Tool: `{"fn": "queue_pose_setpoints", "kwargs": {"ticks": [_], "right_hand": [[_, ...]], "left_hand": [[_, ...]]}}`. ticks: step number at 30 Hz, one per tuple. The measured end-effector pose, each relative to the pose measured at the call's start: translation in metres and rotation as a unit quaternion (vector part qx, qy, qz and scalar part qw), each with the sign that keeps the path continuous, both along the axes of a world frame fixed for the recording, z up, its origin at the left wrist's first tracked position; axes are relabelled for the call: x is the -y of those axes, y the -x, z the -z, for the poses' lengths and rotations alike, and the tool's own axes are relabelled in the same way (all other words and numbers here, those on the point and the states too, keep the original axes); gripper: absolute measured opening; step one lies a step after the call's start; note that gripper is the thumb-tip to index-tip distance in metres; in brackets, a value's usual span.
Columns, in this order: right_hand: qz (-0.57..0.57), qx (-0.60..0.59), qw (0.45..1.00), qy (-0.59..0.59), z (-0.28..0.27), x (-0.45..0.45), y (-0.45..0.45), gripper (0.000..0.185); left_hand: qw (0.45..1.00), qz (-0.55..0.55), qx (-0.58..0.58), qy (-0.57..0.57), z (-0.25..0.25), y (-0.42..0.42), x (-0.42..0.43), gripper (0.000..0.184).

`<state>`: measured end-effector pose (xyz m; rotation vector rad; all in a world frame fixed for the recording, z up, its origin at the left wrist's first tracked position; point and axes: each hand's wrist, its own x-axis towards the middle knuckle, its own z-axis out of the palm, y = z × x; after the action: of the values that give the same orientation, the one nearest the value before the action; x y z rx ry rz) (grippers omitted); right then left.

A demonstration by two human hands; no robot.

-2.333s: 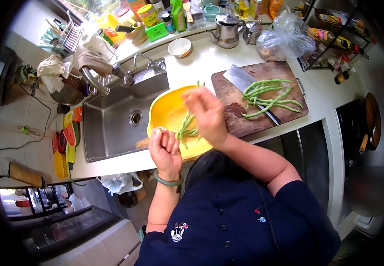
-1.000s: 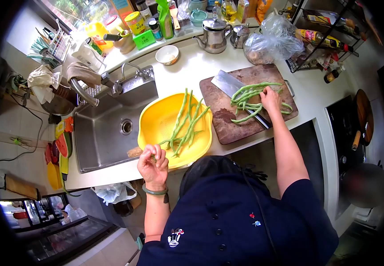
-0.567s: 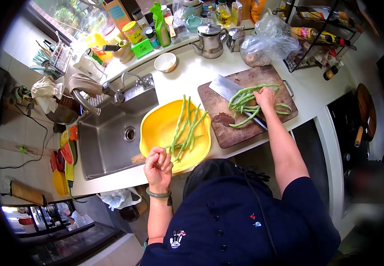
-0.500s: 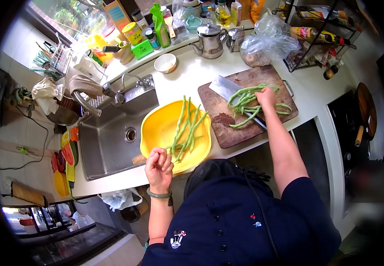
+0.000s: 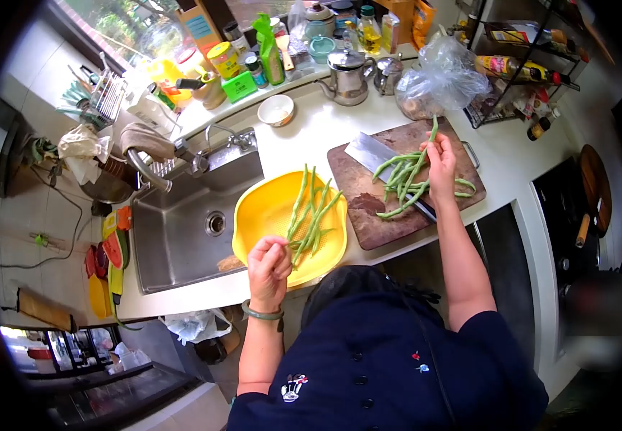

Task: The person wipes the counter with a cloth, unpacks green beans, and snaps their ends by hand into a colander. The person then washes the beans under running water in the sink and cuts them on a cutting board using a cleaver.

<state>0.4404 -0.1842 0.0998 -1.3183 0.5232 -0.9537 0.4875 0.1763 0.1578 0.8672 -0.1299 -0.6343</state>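
My right hand (image 5: 441,167) pinches a long green bean (image 5: 434,128) above the cutting board (image 5: 390,233); the bean's tip points up past my fingers. Under it lies a loose pile of green beans (image 5: 399,179), partly covering a cleaver (image 5: 367,151) that rests flat on the wood. My left hand (image 5: 269,266) is closed at the near rim of a yellow basket (image 5: 253,205). What its curled fingers hold, if anything, is hidden. Inside the basket lie several long green beans (image 5: 315,215), their lower ends close to my left fingertips.
Left of the basket is a steel sink (image 5: 174,244) with a faucet (image 5: 145,169). A white bowl (image 5: 275,110), a metal kettle (image 5: 347,77) and a plastic bag (image 5: 444,75) stand behind. To the right are a wire rack (image 5: 519,72) and a stove (image 5: 562,215).
My right hand has lifted from the bean pile, raising one bean upright. My left hand has shifted slightly right, towards the beans in the basket. The whole view has moved a little.
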Motion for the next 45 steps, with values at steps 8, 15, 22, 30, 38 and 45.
{"fn": "queue_pose_setpoints", "kwargs": {"ticks": [8,15,22,30,38,45], "right_hand": [[-0.254,-0.005,0.883,0.396,-0.064,-0.092,-0.006,0.023],[-0.376,0.013,0.815,0.440,-0.070,-0.133,-0.005,0.023],[-0.449,-0.034,0.790,0.417,-0.066,-0.162,-0.014,0.013],[-0.434,-0.013,0.782,0.448,-0.072,-0.184,-0.025,0.011],[-0.226,0.106,0.853,0.458,-0.077,-0.235,-0.034,0.008],[-0.277,0.077,0.951,0.113,-0.070,-0.231,-0.045,0.012]], "left_hand": [[0.815,-0.040,0.472,-0.334,-0.064,-0.011,0.030,0.037],[0.640,0.002,0.614,-0.463,-0.049,-0.021,0.015,0.012],[0.684,0.020,0.578,-0.446,-0.035,-0.016,0.004,0.009],[0.740,0.009,0.505,-0.443,-0.031,-0.010,-0.012,0.005],[0.977,-0.164,0.098,-0.094,-0.013,0.000,-0.004,0.013],[0.977,-0.110,-0.099,0.152,0.005,-0.013,-0.031,0.016]]}}
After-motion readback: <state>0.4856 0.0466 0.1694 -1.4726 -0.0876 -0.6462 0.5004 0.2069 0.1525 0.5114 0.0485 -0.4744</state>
